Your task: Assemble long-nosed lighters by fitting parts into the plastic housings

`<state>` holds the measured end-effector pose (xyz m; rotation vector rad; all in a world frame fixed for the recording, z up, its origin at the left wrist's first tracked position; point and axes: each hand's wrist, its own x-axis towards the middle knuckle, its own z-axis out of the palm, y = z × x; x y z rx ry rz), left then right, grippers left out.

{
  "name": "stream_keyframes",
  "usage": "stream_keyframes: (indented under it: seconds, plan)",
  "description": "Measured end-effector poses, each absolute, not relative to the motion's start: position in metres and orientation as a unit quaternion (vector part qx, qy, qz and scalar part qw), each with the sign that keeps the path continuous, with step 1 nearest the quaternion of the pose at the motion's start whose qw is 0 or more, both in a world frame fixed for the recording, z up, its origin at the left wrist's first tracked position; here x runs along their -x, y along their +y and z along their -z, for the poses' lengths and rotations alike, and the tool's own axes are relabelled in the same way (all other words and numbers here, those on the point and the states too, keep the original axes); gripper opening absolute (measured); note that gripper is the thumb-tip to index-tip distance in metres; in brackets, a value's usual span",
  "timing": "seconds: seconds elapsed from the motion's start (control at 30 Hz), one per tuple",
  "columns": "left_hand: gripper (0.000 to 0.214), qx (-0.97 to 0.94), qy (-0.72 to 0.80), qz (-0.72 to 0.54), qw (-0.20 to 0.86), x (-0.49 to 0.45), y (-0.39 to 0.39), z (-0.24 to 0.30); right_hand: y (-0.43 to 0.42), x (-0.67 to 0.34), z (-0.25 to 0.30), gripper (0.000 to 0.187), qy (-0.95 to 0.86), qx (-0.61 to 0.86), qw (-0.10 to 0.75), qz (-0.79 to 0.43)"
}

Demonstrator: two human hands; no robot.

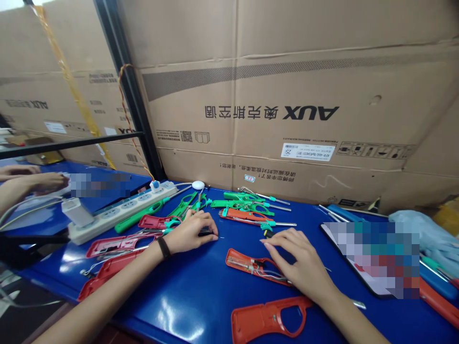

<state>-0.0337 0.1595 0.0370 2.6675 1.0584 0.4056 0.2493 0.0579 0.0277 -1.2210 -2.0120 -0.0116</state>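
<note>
My left hand (191, 231) rests on the blue table (201, 291), its fingers curled over a small dark part at the fingertips, beside red (118, 243) and green lighter shells (186, 203). My right hand (297, 260) lies flat with fingers spread over an open red lighter half-shell (247, 265) that shows wires inside. Another red half-shell (265, 317) lies near the front edge, below my right wrist.
Green and orange lighter assemblies (247, 208) lie further back. A white power strip (122, 210) sits at the left. A phone-like flat device (373, 258) and a grey cloth (426, 234) lie at the right. Cardboard boxes (287, 95) wall the back. Another person's hands (32, 181) work at far left.
</note>
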Motion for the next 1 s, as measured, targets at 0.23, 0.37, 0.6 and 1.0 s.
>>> stream_keyframes:
  seconds: [0.23, 0.37, 0.6, 1.0]
  plan:
    - [0.015, -0.919, 0.354, -0.127, 0.116, 0.012, 0.163, -0.034, 0.060, -0.251, -0.027, 0.016, -0.767, 0.495, 0.407, 0.027]
    - [0.013, -0.923, 0.340, -0.140, 0.111, -0.002, 0.165, -0.031, 0.060, -0.251, -0.026, 0.016, -0.771, 0.490, 0.406, 0.027]
    - [0.006, -0.920, 0.345, -0.168, 0.080, -0.024, 0.159, -0.035, 0.060, -0.252, -0.028, 0.017, -0.770, 0.485, 0.413, 0.028]
    - [0.023, -0.960, 0.210, -0.141, 0.121, -0.025, 0.036, -0.046, 0.058, -0.250, -0.032, 0.016, -0.761, 0.494, 0.420, 0.026]
